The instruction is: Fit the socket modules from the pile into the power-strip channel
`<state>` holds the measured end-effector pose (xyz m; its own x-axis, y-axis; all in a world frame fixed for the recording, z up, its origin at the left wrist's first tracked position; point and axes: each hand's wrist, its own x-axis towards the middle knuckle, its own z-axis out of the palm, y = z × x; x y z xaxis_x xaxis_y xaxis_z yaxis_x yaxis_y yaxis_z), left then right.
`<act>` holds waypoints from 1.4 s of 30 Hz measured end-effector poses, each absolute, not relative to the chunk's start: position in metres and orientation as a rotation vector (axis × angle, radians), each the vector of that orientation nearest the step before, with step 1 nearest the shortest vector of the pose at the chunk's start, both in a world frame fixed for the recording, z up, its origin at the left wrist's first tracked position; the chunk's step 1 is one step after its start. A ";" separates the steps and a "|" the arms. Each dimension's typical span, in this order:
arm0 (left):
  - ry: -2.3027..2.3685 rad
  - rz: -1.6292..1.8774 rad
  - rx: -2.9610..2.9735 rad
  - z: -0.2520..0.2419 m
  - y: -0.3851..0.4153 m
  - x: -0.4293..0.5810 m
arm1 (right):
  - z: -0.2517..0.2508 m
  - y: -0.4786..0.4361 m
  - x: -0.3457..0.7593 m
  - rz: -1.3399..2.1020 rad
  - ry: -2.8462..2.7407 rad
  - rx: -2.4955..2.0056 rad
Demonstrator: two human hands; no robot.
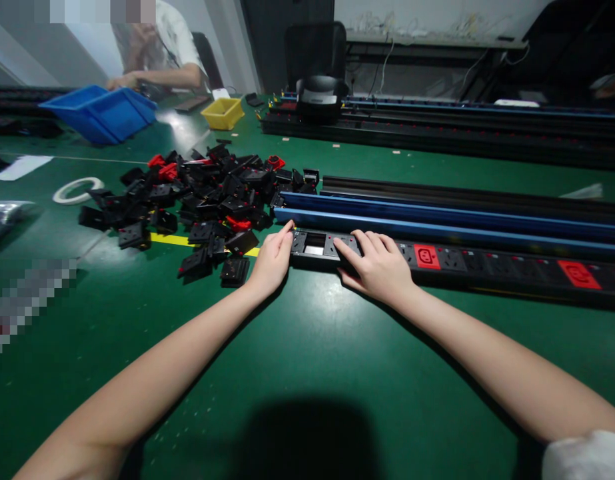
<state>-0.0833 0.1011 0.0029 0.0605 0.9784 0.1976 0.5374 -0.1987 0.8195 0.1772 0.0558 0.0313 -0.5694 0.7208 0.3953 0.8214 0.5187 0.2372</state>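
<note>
A long black power strip [494,263] lies along the green table, with black and red socket modules set in its top. One opening [315,244] near its left end has no module in it. My left hand [272,259] is closed around that left end, its index finger along the top. To the right of the opening, my right hand [380,267] grips the strip, fingers over the top and thumb on the near side. Its index fingertip touches a black socket module [343,245]. Beside my left hand is a heap of loose black and red socket modules [227,190].
Blue rails [437,225] lie just behind the strip, and more black strips [412,133] lie further back. A blue bin [104,113], a yellow bin [223,113] and a tape roll [78,191] are on the left. Another person [162,60] sits across the table.
</note>
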 end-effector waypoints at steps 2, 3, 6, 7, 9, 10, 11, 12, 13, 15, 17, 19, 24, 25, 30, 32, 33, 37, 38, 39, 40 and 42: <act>1.528 1.028 1.803 0.003 0.101 -0.083 | 0.031 0.056 0.177 -0.587 -2.515 -1.304; 1.529 1.024 1.807 0.003 0.101 -0.083 | 0.031 0.056 0.177 -0.586 -2.516 -1.306; 1.518 1.027 1.811 0.003 0.101 -0.084 | 0.032 0.056 0.177 -0.588 -2.518 -1.305; 1.515 1.028 1.812 0.003 0.101 -0.084 | 0.032 0.056 0.177 -0.590 -2.518 -1.305; 1.517 1.022 1.816 0.002 0.101 -0.085 | 0.032 0.056 0.177 -0.599 -2.515 -1.303; 1.522 1.016 1.819 0.002 0.102 -0.085 | 0.032 0.056 0.177 -0.604 -2.513 -1.303; 1.527 1.008 1.824 0.002 0.102 -0.086 | 0.032 0.056 0.177 -0.606 -2.512 -1.303; 1.528 1.002 1.830 0.002 0.102 -0.086 | 0.032 0.056 0.177 -0.606 -2.510 -1.302; 1.527 0.998 1.836 0.001 0.102 -0.087 | 0.031 0.056 0.177 -0.603 -2.510 -1.302; 1.521 0.997 1.844 0.001 0.103 -0.088 | 0.031 0.056 0.177 -0.600 -2.509 -1.299; 1.512 0.998 1.854 0.001 0.103 -0.088 | 0.031 0.056 0.177 -0.602 -2.509 -1.297; 1.485 0.973 1.896 0.001 0.102 -0.086 | 0.032 0.056 0.177 -0.605 -2.509 -1.297; 1.407 0.906 1.983 0.007 0.099 -0.077 | 0.032 0.056 0.178 -0.601 -2.512 -1.284; 1.405 0.917 1.981 0.008 0.098 -0.076 | 0.032 0.056 0.178 -0.597 -2.513 -1.285; 1.537 1.030 1.868 0.011 0.092 -0.074 | 0.032 0.056 0.177 -0.568 -2.522 -1.299; 1.548 0.957 1.861 0.013 0.092 -0.075 | 0.033 0.056 0.177 -0.556 -2.520 -1.303; 1.533 0.914 1.875 0.015 0.092 -0.075 | 0.033 0.056 0.177 -0.550 -2.518 -1.304; 1.428 0.803 2.041 0.019 0.095 -0.075 | 0.033 0.056 0.178 -0.556 -2.512 -1.295; 1.406 0.774 2.099 0.019 0.095 -0.075 | 0.033 0.056 0.178 -0.561 -2.512 -1.291; 1.393 0.747 2.149 0.019 0.095 -0.074 | 0.033 0.056 0.178 -0.564 -2.513 -1.288; 1.391 0.725 2.183 0.018 0.095 -0.074 | 0.033 0.056 0.178 -0.564 -2.512 -1.286; 1.409 0.722 2.201 0.016 0.093 -0.075 | 0.032 0.056 0.178 -0.556 -2.510 -1.287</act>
<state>-0.0747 0.0933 0.0161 0.3489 0.9164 0.1962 0.6943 -0.3934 0.6026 0.1779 0.0561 0.0324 -0.5713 0.7168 0.3998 0.8186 0.5329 0.2141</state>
